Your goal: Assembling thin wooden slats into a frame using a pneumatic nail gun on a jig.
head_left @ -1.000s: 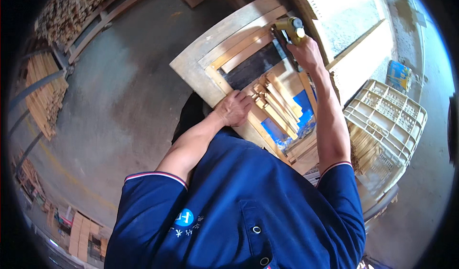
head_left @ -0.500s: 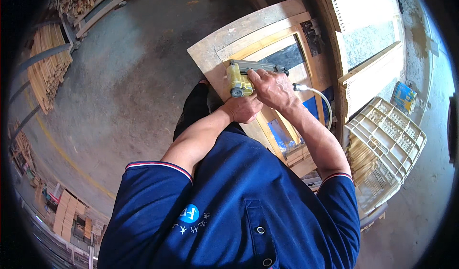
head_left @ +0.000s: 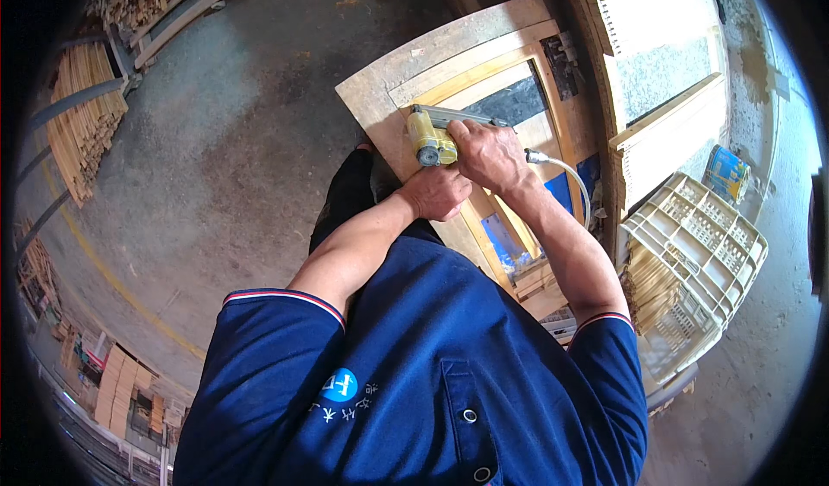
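Observation:
My right hand (head_left: 491,153) grips a pneumatic nail gun (head_left: 421,129) with a yellow-wrapped head and a grey magazine. A pale air hose (head_left: 577,178) runs from its rear end. The gun sits over a light wooden frame (head_left: 544,70) on the wooden workbench (head_left: 376,89). Just below and left of the right hand, my left hand (head_left: 438,194) is closed at the bench's near side. Its fingertips are hidden, so what it holds cannot be made out.
Right of the bench stand stacked pale boards (head_left: 665,136) and a cream plastic crate (head_left: 704,236) by a wood-filled container. A blue-and-yellow tin (head_left: 726,173) is near the wall. Bundled wood strips (head_left: 86,132) lie at far left, across the concrete floor (head_left: 216,141).
The nail gun and both hands have shifted very slightly up and left in the view. Both hands keep their hold.

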Demonstrator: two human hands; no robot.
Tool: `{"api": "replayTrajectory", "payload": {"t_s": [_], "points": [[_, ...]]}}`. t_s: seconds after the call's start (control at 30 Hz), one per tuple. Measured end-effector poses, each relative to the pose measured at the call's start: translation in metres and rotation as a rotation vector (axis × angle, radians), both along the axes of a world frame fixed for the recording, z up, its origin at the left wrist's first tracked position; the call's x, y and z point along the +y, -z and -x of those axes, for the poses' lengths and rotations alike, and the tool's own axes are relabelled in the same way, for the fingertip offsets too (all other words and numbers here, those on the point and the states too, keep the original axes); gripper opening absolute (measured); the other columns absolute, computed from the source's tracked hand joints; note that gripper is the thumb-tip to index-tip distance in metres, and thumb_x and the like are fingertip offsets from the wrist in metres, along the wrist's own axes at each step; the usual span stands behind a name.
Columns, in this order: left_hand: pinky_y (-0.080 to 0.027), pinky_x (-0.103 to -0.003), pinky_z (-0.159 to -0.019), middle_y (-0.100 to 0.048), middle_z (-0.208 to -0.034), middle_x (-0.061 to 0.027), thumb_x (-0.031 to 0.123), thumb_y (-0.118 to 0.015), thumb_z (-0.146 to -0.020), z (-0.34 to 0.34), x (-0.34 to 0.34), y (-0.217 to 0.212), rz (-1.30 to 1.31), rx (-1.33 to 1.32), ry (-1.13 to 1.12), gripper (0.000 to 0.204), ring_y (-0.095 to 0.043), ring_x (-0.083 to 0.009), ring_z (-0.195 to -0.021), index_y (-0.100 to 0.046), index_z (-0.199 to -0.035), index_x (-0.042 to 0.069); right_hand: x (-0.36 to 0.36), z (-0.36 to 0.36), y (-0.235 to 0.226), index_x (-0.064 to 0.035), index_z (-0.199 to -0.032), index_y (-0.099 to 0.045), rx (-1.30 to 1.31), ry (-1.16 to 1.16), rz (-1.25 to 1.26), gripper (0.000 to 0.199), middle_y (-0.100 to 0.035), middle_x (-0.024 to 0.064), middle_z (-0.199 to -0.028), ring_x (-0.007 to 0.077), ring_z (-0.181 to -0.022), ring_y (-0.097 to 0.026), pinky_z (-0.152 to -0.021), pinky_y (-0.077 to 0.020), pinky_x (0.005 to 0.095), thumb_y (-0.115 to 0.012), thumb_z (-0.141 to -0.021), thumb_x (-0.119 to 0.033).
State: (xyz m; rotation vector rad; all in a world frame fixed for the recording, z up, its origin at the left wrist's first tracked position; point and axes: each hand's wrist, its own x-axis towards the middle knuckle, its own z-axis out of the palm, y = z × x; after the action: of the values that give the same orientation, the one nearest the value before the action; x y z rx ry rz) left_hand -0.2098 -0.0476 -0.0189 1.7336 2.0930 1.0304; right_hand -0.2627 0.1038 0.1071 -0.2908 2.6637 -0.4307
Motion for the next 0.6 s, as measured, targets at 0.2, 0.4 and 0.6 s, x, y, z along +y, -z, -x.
{"api": "replayTrajectory", "payload": {"t_s": [0.2,0.4,0.6], "points": [[-0.049,-0.040,-0.086,-0.066,-0.090,-0.0073,0.027,-0.069,-0.073,0.000,-0.002,-0.004,0.032,0.074,-0.035,0.019,-0.061,-0.0259,-0.093,-0.068,-0.082,0.010,-0.004,0.000,-0.003,-0.0075,-0.099,-0.059,-0.026,0.037,-0.022,0.020,-0.068,0.0131,-0.085,0.0365,-0.077,-0.070,-0.067,-0.0566,0.0464,-0.064,-0.080,-0.013],[-0.049,-0.041,-0.089,-0.067,-0.095,-0.0081,0.028,-0.069,-0.075,0.005,-0.001,-0.004,-0.001,0.090,-0.033,0.018,-0.061,-0.0254,-0.094,-0.069,-0.083,0.012,-0.001,-0.008,-0.033,-0.0102,-0.109,-0.061,-0.015,0.112,0.053,0.030,-0.069,0.0138,-0.088,0.0375,-0.080,-0.070,-0.068,-0.0566,0.0464,-0.066,-0.080,-0.014],[-0.047,-0.038,-0.088,-0.063,-0.096,-0.0070,0.024,-0.065,-0.074,0.011,0.009,-0.023,-0.013,0.080,-0.013,0.013,-0.060,-0.0256,-0.091,-0.066,-0.080,0.012,0.028,-0.119,-0.081,-0.0103,-0.117,-0.062,0.066,0.593,0.060,0.037,-0.071,0.0183,-0.096,0.0397,-0.085,-0.070,-0.075,-0.0568,0.0476,-0.069,-0.081,-0.012]]}}
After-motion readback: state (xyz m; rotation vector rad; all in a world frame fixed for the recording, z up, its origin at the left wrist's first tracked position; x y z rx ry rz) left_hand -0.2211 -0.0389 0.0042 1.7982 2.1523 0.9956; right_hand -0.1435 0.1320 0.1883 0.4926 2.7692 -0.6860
